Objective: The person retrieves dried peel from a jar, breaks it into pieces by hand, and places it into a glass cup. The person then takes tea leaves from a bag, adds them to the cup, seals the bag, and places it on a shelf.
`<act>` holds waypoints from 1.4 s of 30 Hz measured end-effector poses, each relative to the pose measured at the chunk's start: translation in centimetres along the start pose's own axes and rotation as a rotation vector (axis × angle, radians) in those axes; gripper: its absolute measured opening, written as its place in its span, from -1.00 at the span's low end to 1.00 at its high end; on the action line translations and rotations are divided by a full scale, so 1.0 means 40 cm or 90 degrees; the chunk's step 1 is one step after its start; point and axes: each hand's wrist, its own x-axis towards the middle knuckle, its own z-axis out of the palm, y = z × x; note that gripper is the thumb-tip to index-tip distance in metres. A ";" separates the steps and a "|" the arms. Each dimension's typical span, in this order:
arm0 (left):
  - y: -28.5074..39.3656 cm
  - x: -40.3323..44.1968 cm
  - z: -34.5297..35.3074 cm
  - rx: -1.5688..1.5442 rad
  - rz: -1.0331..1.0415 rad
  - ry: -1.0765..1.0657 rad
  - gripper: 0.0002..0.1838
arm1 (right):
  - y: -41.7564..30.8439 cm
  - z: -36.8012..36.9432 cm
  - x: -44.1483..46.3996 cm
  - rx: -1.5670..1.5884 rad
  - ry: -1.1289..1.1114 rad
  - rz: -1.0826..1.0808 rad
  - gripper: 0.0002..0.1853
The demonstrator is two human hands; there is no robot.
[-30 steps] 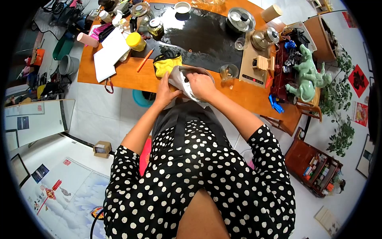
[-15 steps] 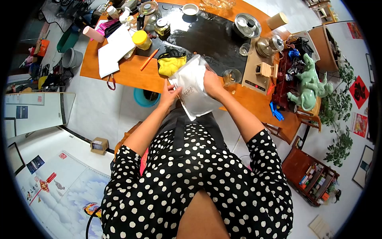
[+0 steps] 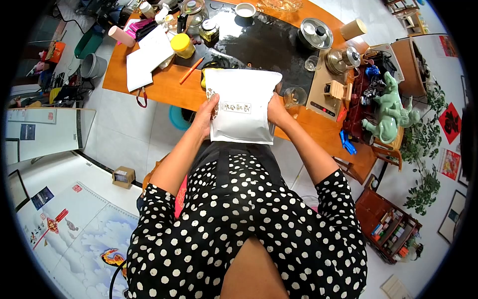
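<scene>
A white pouch (image 3: 241, 124) with a printed label faces up in front of my body, over the near edge of the wooden table (image 3: 167, 79). My left hand (image 3: 205, 115) grips its left edge, fingers partly behind it. On the right edge, my right hand (image 3: 276, 110) is closed, its fingertips hidden by the pouch. Behind the pouch's top left corner a yellow and black cloth (image 3: 205, 74) peeks out. A glass cup (image 3: 295, 96) stands just beyond my right hand.
White papers (image 3: 139, 70), a yellow-lidded jar (image 3: 182, 46) and an orange pen (image 3: 191, 71) lie to the left. A dark tray (image 3: 249, 42) holds a lidded pot (image 3: 315, 34). At the right are a glass kettle (image 3: 342, 60) and a green figurine (image 3: 391, 112).
The pouch has turned from being seen at its opening to lying with its labelled face up and upright. Both hands now hold its sides; my right hand has left the opening.
</scene>
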 end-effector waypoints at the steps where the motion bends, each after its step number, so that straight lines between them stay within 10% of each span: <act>1: 0.000 0.000 0.002 -0.003 0.012 0.011 -0.40 | 0.005 -0.005 0.006 0.018 -0.014 0.025 -0.55; 8: 0.027 0.028 -0.006 0.049 0.061 -0.058 -0.47 | 0.032 0.016 0.009 -0.212 0.152 -0.144 -0.52; 12: 0.046 0.032 -0.005 0.124 0.047 -0.088 -0.43 | 0.042 0.028 0.017 0.294 0.147 0.008 -0.50; 26: 0.009 0.041 0.084 -0.013 0.167 0.187 -0.23 | -0.015 0.091 0.035 -0.055 0.053 0.017 -0.44; 40: 0.003 0.034 0.063 -0.102 0.058 -0.001 -0.23 | -0.092 0.094 0.028 -0.430 -0.054 0.002 -0.37; 42: 0.015 0.027 0.068 -0.115 0.024 -0.019 -0.23 | -0.084 0.095 0.033 -0.224 -0.040 0.041 -0.40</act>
